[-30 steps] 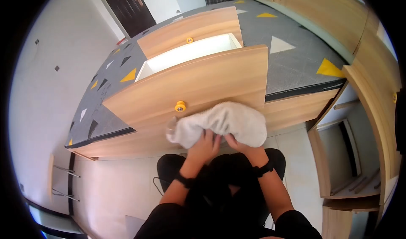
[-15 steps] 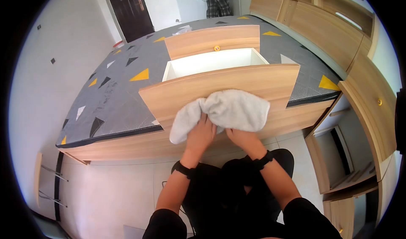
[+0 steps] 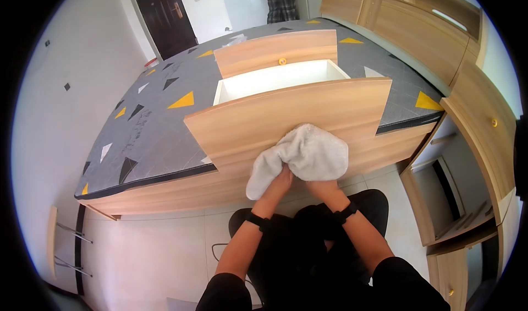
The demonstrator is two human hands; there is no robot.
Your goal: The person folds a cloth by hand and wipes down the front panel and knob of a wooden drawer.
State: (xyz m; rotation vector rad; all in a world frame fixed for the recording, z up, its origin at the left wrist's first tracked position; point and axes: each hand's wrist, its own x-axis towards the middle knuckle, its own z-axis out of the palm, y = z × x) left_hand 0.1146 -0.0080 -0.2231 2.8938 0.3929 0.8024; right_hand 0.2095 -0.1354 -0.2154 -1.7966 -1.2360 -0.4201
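A pale grey fluffy cloth (image 3: 316,152) hangs bunched in front of a wooden drawer front (image 3: 286,110). My left hand (image 3: 281,180) grips the cloth's lower left part, its fingers partly covered. Under the cloth's lower right edge, my right hand (image 3: 323,187) is closed on it, with the fingertips hidden. The drawer (image 3: 280,82) has a white inside and rests on the mattress (image 3: 151,140). Behind it stands another wooden drawer front (image 3: 278,52) with a round yellow knob (image 3: 282,61).
The wooden bed frame (image 3: 165,202) runs across in front of my knees. An open-fronted wooden cabinet (image 3: 415,206) stands on the right, near the headboard (image 3: 407,27). A person (image 3: 281,5) is at the far side of the bed. A cable (image 3: 215,250) lies on the floor by my left leg.
Both hands have shifted slightly right and down with the cloth. The cloth is more gathered, and its left end hangs lower. My view has moved a little.
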